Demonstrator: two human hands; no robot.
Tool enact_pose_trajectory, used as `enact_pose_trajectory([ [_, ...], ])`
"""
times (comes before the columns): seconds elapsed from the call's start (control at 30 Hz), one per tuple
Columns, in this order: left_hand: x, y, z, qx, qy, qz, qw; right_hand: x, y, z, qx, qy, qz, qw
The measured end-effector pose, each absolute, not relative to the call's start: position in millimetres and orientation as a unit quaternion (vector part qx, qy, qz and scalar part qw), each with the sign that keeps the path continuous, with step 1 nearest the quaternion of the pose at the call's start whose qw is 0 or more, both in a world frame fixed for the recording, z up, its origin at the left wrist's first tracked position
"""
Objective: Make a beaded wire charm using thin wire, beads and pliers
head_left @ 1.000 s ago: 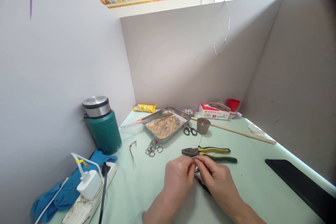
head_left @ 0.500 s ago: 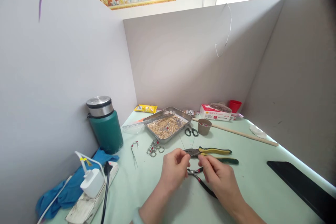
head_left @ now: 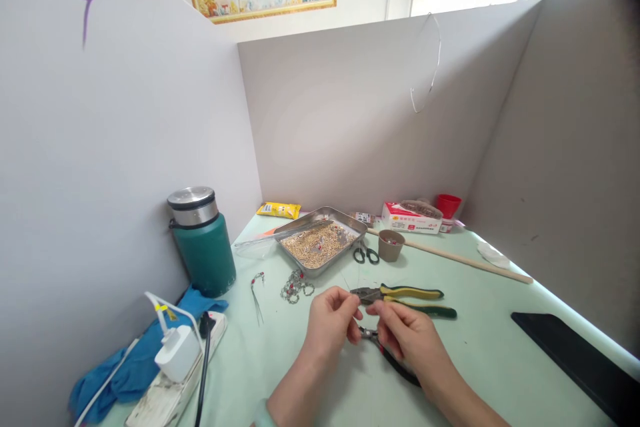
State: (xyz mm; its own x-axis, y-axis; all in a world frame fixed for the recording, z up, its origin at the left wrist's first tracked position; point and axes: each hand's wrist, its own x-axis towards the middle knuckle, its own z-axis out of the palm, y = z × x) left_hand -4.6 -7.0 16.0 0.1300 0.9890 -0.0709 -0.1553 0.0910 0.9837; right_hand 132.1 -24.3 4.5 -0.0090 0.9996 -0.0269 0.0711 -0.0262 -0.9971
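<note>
Over the middle of the table my left hand [head_left: 331, 315] pinches a thin wire [head_left: 359, 275] between thumb and fingers. Just beside it, my right hand [head_left: 407, 333] is closed in a pinch on the wire too, its fingertips a small gap from the left ones. The wire's fine ends stick up beyond the fingers; its full shape is too small to make out. Behind the hands lie combination pliers [head_left: 413, 291] with yellow-green handles. Smaller black-handled pliers [head_left: 397, 365] lie under my right hand, partly hidden by it.
A metal tray [head_left: 313, 271] of gold beads holds long wires. Near it are scissors [head_left: 367, 255], a brown cup [head_left: 391, 246], beaded chains [head_left: 296, 287] and a beaded wire piece [head_left: 257, 297]. A green flask [head_left: 205, 253] and power strip [head_left: 173, 383] stand left; a wooden stick [head_left: 465, 257] lies right.
My right hand has moved left, closer to my left hand, and the wire ends have shifted with it. Both hands stay pinched. The view has tilted slightly.
</note>
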Motion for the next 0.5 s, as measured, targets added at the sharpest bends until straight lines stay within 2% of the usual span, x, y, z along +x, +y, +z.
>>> enact_pose_trajectory([
  [0.17, -1.6, -6.6, 15.7, 0.512, 0.464, 0.434, 0.578, 132.2, -19.8, -4.1, -0.520, -0.503, 0.491, 0.485],
  [0.5, 0.3, -6.3, 13.9, 0.484, 0.431, 0.405, 0.645, 136.3, -16.3, -9.8, -0.487, -0.532, 0.477, 0.502],
])
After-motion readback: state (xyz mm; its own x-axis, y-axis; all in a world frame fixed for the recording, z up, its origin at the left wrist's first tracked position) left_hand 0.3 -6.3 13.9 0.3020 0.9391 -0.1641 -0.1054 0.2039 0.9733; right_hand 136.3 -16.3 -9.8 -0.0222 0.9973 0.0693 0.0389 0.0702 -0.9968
